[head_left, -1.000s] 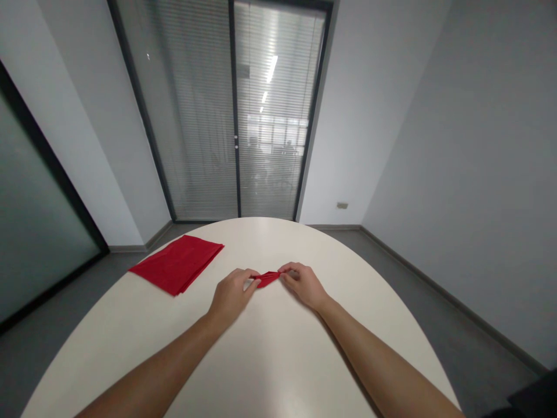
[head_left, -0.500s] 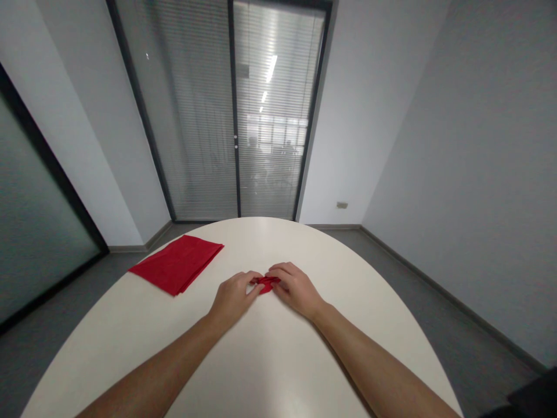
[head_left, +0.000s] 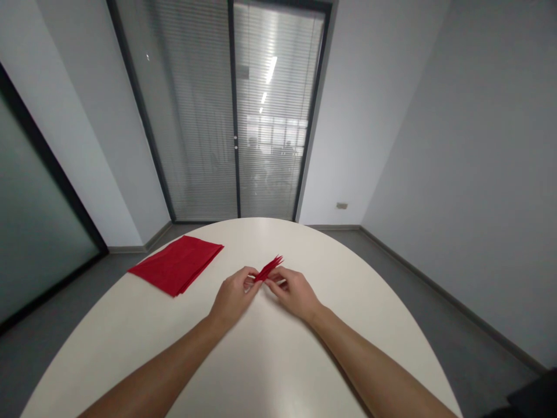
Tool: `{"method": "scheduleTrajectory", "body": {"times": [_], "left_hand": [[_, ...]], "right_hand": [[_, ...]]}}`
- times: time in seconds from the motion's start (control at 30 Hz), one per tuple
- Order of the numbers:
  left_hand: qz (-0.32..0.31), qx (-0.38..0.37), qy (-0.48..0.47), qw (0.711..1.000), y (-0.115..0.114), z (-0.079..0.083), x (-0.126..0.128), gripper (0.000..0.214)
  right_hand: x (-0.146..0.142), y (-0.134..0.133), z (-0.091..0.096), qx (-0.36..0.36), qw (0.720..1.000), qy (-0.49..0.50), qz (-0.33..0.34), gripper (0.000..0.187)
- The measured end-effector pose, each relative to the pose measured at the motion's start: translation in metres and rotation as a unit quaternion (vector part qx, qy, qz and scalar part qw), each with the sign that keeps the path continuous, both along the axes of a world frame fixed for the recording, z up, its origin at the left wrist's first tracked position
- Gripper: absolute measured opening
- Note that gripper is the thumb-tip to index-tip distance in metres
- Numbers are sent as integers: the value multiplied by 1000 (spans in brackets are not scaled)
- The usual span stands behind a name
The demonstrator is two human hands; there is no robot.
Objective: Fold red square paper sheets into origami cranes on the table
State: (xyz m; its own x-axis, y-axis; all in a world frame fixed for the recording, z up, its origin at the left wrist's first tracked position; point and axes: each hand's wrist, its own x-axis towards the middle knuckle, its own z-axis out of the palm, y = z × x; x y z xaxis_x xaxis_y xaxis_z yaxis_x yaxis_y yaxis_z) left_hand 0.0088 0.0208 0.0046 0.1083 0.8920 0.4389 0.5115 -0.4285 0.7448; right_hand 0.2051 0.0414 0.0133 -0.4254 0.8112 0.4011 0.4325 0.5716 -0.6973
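Right of the red sheet stack [head_left: 176, 268], our left hand [head_left: 232, 296] and right hand [head_left: 293, 292] clamp their fingers on the pleated red paper [head_left: 268, 268], mid-fold we judge; the next move calls for keeping its pleats gathered.

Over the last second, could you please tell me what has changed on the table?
The right hand slid left, close to the left hand. The red strip, earlier flat and sideways between them, now points up and away, pinched at its near end by both. The red stack stayed put on the table.
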Motion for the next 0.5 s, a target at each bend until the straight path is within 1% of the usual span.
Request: {"method": "scheduleTrajectory", "body": {"times": [0.1, 0.17, 0.33, 0.5], "left_hand": [[-47, 4, -26, 999, -2, 2, 4, 15], [-67, 4, -35, 997, -3, 3, 6, 16], [-74, -13, -65, 995, -2, 2, 6, 17], [-79, -3, -61, 995, -1, 1, 6, 18]], "right_hand": [[-3, -1, 2, -39, 998, 53, 0, 16], [-4, -1, 2, -53, 996, 77, -3, 20], [-4, -1, 2, -59, 994, 93, -2, 24], [-3, 0, 0, -49, 994, 95, -1, 20]]}}
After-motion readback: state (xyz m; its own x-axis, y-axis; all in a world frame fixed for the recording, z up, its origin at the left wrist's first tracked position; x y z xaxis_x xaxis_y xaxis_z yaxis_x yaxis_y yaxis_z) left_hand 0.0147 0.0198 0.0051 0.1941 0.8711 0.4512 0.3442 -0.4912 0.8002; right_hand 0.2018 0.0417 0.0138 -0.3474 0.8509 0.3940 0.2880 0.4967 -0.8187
